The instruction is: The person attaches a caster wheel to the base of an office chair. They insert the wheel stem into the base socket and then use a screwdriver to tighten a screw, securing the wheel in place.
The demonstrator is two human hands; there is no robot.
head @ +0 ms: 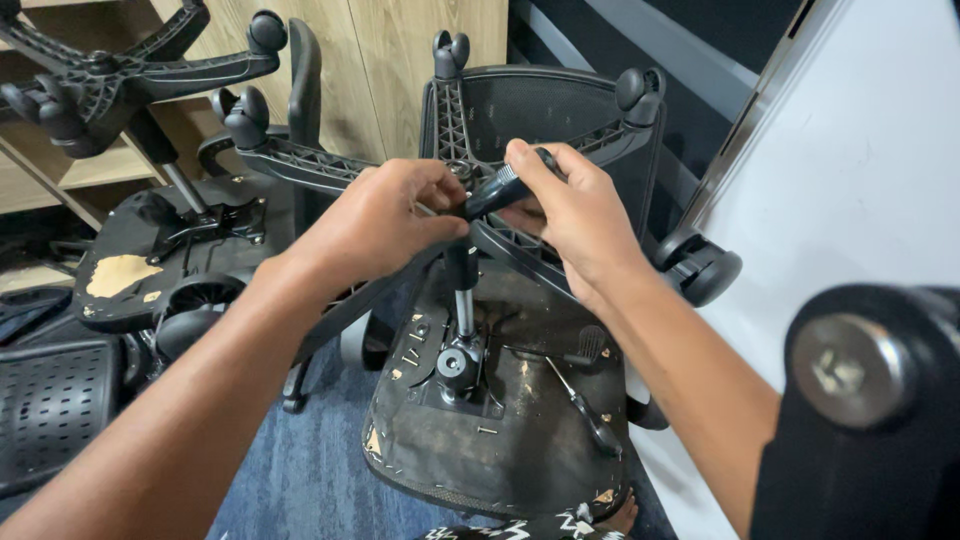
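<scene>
Both hands at the hub of an upturned black plastic five-star office chair base (520, 150).

Left hand (385, 215) and right hand (570, 215) clench a slim black-handled tool (500, 190) at twelve o'clock above the worn seat underside (500, 440); the base looks stiff and heavy, best gripped by its spokes.

I am viewing through a single head-worn camera, tilting steeply down and forward at close range. It is framing both forearms from the bottom edge, an upturned office chair (500, 400) at centre, and a blurred black fitting (870, 400) crowding the lower right corner, very near the lens.
</scene>
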